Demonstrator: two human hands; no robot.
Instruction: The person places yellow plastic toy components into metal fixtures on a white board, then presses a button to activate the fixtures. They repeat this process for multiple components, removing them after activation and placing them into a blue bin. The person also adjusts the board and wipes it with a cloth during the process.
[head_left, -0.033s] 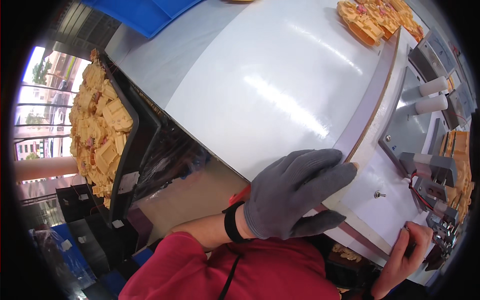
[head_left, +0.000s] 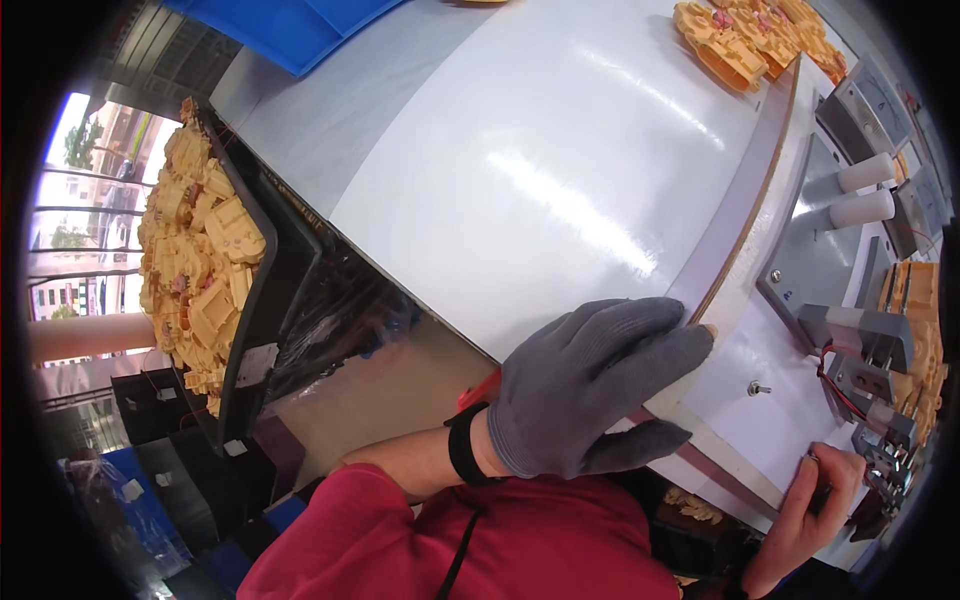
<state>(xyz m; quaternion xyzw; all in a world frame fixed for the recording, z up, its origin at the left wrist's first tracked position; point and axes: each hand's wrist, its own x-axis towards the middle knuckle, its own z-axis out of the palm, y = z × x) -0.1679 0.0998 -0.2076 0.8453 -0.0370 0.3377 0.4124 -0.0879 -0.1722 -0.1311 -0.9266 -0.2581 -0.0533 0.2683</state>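
Head view: the left hand (head_left: 590, 390), covered by a grey glove, is laid flat with its fingers spread on the near edge of a glossy white worktable (head_left: 560, 180); nothing is grasped, and the fingertips reach a brown-edged strip (head_left: 745, 250) that runs along the table's right side. A black band (head_left: 461, 443) is worn at that wrist, above a red sleeve (head_left: 520, 550). The bare right hand (head_left: 805, 510) is seen at the lower right, its fingers curled against a small metal fixture with red wires (head_left: 860, 400); whether anything is pinched there cannot be told. Two white cylinders (head_left: 862, 190) are mounted on a grey plate beyond it. A dark tray heaped with tan moulded plastic parts (head_left: 195, 240) is set well to the left, below table level, and more such orange-tan parts (head_left: 745, 40) lie at the table's far right corner. A blue bin (head_left: 300, 25) is seen at the top.
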